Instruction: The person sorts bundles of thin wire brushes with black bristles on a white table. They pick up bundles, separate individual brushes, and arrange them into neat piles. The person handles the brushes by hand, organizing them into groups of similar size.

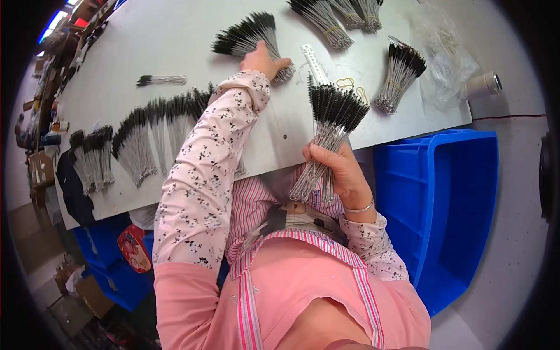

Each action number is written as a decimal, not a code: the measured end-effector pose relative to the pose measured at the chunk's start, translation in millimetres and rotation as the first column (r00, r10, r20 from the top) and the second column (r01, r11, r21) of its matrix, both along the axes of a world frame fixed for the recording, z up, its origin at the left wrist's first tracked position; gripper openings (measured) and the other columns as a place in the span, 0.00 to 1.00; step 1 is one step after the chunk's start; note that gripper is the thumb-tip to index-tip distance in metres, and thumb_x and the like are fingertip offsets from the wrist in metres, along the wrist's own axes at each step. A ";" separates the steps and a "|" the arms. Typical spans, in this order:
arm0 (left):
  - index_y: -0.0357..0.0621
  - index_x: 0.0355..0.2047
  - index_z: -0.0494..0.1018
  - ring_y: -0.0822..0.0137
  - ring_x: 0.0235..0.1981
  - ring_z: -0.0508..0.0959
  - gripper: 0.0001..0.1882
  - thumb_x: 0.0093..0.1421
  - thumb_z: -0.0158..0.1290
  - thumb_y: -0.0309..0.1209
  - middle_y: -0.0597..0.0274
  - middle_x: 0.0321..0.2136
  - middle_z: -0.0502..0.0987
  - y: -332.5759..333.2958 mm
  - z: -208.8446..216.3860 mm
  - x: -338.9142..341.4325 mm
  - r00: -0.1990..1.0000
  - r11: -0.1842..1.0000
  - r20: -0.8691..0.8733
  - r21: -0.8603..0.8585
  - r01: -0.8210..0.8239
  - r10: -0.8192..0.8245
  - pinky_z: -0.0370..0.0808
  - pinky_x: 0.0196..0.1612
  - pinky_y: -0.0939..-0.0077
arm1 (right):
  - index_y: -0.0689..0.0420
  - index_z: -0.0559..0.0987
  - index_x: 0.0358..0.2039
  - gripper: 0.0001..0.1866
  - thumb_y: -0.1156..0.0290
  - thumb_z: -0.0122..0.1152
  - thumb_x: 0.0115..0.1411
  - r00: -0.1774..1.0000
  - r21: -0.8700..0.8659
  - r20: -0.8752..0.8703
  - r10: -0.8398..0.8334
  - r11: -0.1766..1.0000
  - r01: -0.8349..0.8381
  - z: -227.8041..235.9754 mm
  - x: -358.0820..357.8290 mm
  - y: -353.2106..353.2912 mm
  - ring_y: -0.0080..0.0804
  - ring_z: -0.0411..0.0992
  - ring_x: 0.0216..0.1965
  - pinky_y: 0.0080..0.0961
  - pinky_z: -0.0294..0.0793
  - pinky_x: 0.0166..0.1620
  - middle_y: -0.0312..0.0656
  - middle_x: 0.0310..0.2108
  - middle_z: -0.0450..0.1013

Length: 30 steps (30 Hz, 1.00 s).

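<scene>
My right hand (344,172) is closed around the wire handles of a thick bundle of black-bristled wire brushes (338,111). It holds them over the table's near edge, bristles pointing away from me and looped wire ends toward me. Farther off, my left hand (261,60) reaches across the table and closes on another fanned bundle of brushes (248,34), its thumb along the right side of the handles. A white perforated strip (314,63) and yellow rubber bands (345,83) lie between the two hands. My left sleeve partly hides a row of brushes (157,125).
Banded brush bundles (401,79) lie at the right, with more (326,26) at the far edge. A few loose brushes (162,80) lie left. Near the right corner are a clear plastic bag (446,58) and a cylindrical container (484,85). A blue bin (429,204) stands at my right.
</scene>
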State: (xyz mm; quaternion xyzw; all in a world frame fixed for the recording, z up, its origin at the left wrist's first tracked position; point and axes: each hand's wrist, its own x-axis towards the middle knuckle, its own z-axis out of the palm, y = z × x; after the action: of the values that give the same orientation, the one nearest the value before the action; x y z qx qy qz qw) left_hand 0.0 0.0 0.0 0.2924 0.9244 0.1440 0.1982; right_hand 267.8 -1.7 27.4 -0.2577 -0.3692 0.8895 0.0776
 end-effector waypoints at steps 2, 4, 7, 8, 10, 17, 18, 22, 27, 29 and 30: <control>0.42 0.61 0.51 0.48 0.53 0.67 0.50 0.46 0.56 0.59 0.39 0.50 0.67 -6.3 -4.2 -11.6 1.000 0.998 0.008 0.052 -0.026 0.026 0.63 0.56 0.66 | 0.61 0.72 0.31 0.10 0.69 0.61 0.53 1.000 -0.014 0.020 -0.012 1.000 0.013 9.5 1.7 -12.3 0.21 0.67 0.26 0.18 0.68 0.29 0.37 0.25 0.70; 0.42 0.60 0.51 0.48 0.52 0.68 0.50 0.46 0.55 0.59 0.39 0.49 0.67 22.1 -7.7 -45.3 0.994 0.990 -0.066 0.115 -0.080 0.088 0.64 0.55 0.65 | 0.61 0.73 0.30 0.09 0.70 0.61 0.53 1.000 0.025 -0.002 0.018 1.000 -0.018 7.2 -12.5 14.6 0.20 0.67 0.25 0.18 0.68 0.29 0.36 0.25 0.70; 0.40 0.59 0.52 0.48 0.52 0.68 0.47 0.47 0.56 0.57 0.39 0.49 0.67 18.6 -4.3 -68.3 0.959 0.968 -0.154 0.116 -0.222 0.239 0.64 0.55 0.63 | 0.61 0.73 0.29 0.09 0.70 0.61 0.53 0.999 -0.003 -0.024 0.036 0.999 -0.036 8.8 -19.9 9.7 0.20 0.66 0.25 0.18 0.68 0.29 0.36 0.24 0.69; 0.39 0.59 0.52 0.50 0.50 0.70 0.47 0.47 0.56 0.56 0.42 0.48 0.68 35.3 -1.7 -61.7 0.969 0.981 -0.176 0.110 -0.158 0.176 0.66 0.53 0.65 | 0.60 0.73 0.28 0.09 0.69 0.61 0.53 1.000 0.002 -0.013 -0.008 1.000 0.008 4.4 -20.6 14.0 0.20 0.66 0.25 0.18 0.68 0.29 0.36 0.24 0.69; 0.38 0.59 0.52 0.55 0.47 0.71 0.48 0.47 0.56 0.56 0.47 0.48 0.69 37.4 12.2 -46.4 0.992 0.969 -0.039 0.225 -0.107 0.118 0.68 0.49 0.67 | 0.61 0.73 0.28 0.09 0.69 0.62 0.53 0.999 -0.024 -0.026 -0.023 0.999 0.022 -1.6 -21.6 18.7 0.20 0.67 0.25 0.18 0.68 0.28 0.36 0.24 0.70; 0.40 0.60 0.49 0.63 0.51 0.64 0.45 0.50 0.58 0.49 0.54 0.53 0.63 -89.6 76.6 119.2 0.510 0.840 0.859 0.307 -0.447 -0.043 0.61 0.51 0.60 | 0.62 0.75 0.30 0.07 0.72 0.59 0.55 0.998 -0.238 -0.046 -0.050 0.971 0.038 -8.8 -28.8 6.5 0.23 0.72 0.25 0.19 0.74 0.28 0.39 0.26 0.73; 0.41 0.59 0.51 0.63 0.50 0.66 0.41 0.51 0.60 0.39 0.56 0.49 0.65 -102.9 75.9 136.5 0.311 0.768 0.950 0.215 -0.603 -0.021 0.64 0.50 0.60 | 0.62 0.75 0.30 0.06 0.72 0.59 0.55 0.998 -0.245 -0.030 -0.058 0.968 0.049 -4.6 -31.0 -2.7 0.22 0.72 0.25 0.18 0.73 0.28 0.38 0.25 0.73; 0.42 0.54 0.54 0.66 0.42 0.73 0.33 0.50 0.58 0.25 0.58 0.41 0.69 -135.9 28.9 168.3 0.146 0.718 0.945 0.318 -0.620 -0.293 0.73 0.42 0.69 | 0.62 0.76 0.28 0.05 0.73 0.58 0.55 0.998 -0.218 -0.049 0.046 0.974 -0.056 -19.9 -27.8 -25.6 0.22 0.71 0.24 0.18 0.71 0.25 0.38 0.24 0.73; 0.39 0.52 0.56 0.67 0.33 0.77 0.28 0.50 0.51 0.17 0.55 0.38 0.70 -157.4 29.0 183.3 0.098 0.750 0.975 0.217 -0.625 -0.200 0.77 0.32 0.75 | 0.62 0.76 0.26 0.10 0.67 0.58 0.55 0.994 0.110 0.081 0.079 0.990 -0.088 -19.5 -14.8 -44.0 0.18 0.69 0.22 0.16 0.66 0.22 0.35 0.21 0.71; 0.38 0.52 0.56 0.66 0.33 0.77 0.27 0.50 0.49 0.17 0.54 0.38 0.71 -163.4 14.9 187.1 0.136 0.758 0.966 0.257 -0.600 -0.219 0.77 0.32 0.75 | 0.62 0.76 0.25 0.12 0.65 0.57 0.56 0.968 0.396 0.195 0.161 0.890 -0.228 -19.8 -9.0 -41.3 0.16 0.66 0.21 0.15 0.63 0.22 0.33 0.19 0.70; 0.38 0.52 0.56 0.65 0.33 0.77 0.27 0.51 0.49 0.16 0.54 0.38 0.71 -163.3 17.0 188.4 0.154 0.764 0.961 0.276 -0.583 -0.230 0.77 0.31 0.75 | 0.62 0.76 0.25 0.13 0.63 0.57 0.56 0.949 0.518 0.258 0.183 0.803 -0.295 -20.6 -5.9 -37.9 0.15 0.65 0.20 0.14 0.62 0.21 0.32 0.19 0.69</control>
State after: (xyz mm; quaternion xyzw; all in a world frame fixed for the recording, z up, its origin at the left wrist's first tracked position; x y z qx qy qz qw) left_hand 188.4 -163.3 17.0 0.0548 0.5028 0.6055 0.6144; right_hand 261.8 -39.6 6.8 -0.2614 -0.6445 0.7185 -0.0014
